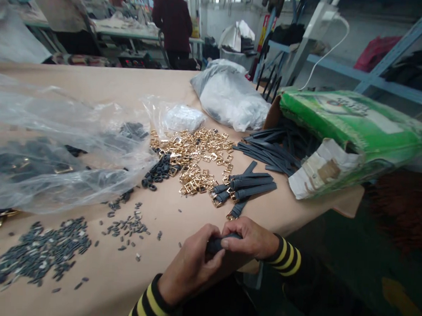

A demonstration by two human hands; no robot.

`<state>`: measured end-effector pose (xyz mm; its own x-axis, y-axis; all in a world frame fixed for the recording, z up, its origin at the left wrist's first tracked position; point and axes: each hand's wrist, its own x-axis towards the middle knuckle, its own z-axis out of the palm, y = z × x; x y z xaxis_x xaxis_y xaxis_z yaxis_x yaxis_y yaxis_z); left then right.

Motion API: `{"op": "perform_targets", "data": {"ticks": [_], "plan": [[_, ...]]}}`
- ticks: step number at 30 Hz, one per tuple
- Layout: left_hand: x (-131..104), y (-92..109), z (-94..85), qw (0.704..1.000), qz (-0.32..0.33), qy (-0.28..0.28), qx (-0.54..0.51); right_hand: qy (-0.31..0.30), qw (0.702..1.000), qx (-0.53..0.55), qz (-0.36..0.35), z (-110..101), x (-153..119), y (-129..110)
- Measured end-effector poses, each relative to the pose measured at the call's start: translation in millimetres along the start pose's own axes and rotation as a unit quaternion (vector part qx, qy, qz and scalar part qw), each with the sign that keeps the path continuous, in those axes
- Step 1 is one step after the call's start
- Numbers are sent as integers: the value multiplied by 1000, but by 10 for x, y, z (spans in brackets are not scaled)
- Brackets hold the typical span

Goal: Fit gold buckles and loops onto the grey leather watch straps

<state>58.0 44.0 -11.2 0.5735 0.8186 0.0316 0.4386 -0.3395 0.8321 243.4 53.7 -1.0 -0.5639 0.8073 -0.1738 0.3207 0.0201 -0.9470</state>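
Note:
Near the table's front edge, my left hand (196,258) and my right hand (248,238) are together, both closed on one dark strap (215,245). Fingers cover most of the strap, so whether it carries a buckle is hidden. Just beyond my hands lies a small stack of dark straps with gold buckles (247,186). Behind and left of that stack spreads a heap of loose gold buckles (197,178). Small dark loops (159,170) sit against the heap's left side.
Many small dark pieces (47,248) cover the left front of the table (120,266). Clear plastic sheeting (55,168) lies over more parts. A green box (347,122) on its side spills straps (268,149). A grey-white bag (231,95) stands behind. Two people stand further back.

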Motion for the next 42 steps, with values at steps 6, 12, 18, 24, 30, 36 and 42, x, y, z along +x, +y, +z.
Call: {"op": "perform_targets", "data": {"ticks": [6,12,18,24,30,36,42], "plan": [[150,-4,70,1000,-7,-7,-26,15,971,-233,-43,-196,-40,13],[512,14,142,990,55,114,53,143,858,-493,0,-660,-54,12],[648,-75,348,964,5,171,202,170,805,-569,5,-1109,58,284],[713,-133,431,949,34,138,283,83,834,-544,-36,-1190,218,270],[719,-196,420,946,63,152,280,26,853,-510,-107,-1151,265,282],[697,-219,400,946,65,165,272,32,871,-489,-30,-1179,381,252],[668,-214,371,945,42,202,254,-2,857,-513,45,-1145,386,147]]}}
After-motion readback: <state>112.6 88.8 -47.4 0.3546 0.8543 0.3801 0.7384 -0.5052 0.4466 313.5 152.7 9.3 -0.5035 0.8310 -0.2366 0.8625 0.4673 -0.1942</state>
